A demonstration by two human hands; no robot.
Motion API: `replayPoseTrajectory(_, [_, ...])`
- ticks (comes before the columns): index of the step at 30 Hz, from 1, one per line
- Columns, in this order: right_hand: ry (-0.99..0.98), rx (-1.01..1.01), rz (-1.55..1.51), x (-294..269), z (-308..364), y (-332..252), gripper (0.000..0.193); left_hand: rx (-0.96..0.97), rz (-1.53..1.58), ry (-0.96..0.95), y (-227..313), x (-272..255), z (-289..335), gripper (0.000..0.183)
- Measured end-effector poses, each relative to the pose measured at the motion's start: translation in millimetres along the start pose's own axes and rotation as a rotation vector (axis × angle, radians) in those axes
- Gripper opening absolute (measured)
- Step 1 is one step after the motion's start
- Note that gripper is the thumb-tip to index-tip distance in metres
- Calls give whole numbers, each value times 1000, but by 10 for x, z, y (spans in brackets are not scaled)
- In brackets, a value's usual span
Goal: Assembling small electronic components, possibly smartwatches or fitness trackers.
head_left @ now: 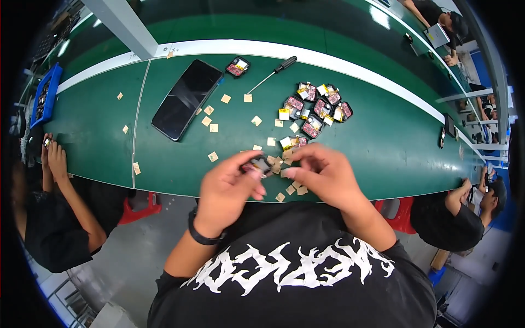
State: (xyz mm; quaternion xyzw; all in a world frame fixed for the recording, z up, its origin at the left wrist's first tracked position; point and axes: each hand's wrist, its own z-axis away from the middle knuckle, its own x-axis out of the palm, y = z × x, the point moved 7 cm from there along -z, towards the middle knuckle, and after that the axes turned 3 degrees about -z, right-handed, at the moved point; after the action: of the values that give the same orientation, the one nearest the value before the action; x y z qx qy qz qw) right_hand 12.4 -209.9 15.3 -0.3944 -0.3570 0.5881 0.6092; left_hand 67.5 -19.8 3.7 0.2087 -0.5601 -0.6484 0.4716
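Observation:
My left hand (227,188) is closed around a small black device housing (258,164), held just above the near edge of the green table. Part of the housing is hidden by fingers and thumb. To its right, my right hand (322,174) reaches over a loose cluster of small beige squares (277,164). Its thumb and bent fingers are apart, slightly blurred, with squares close to the tips. Beyond this hand lies an open housing (299,142) with a pinkish-red board and a white-and-yellow part, partly covered by the fingers.
Several similar open housings (313,126) are grouped farther right. A black phone (186,101), a single housing (238,66) and a screwdriver (279,70) lie toward the back. More beige squares (214,128) are scattered leftward. A co-worker's hands (54,156) work at the left table edge.

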Motion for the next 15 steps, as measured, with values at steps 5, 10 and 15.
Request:
replayPoseTrajectory(5, [240,-336,704,-323,55,-253,56,373,-305,542,578,-1181,-43,31])
replayPoseTrajectory(10, [193,-263,818,-269,-32,-213,54,433,-1152,1032,907,-3098,-22,24])
replayPoseTrajectory(15, [202,-429,929,-221,-28,-281,47,215,-1275,942,1046,-3567,-250,30])
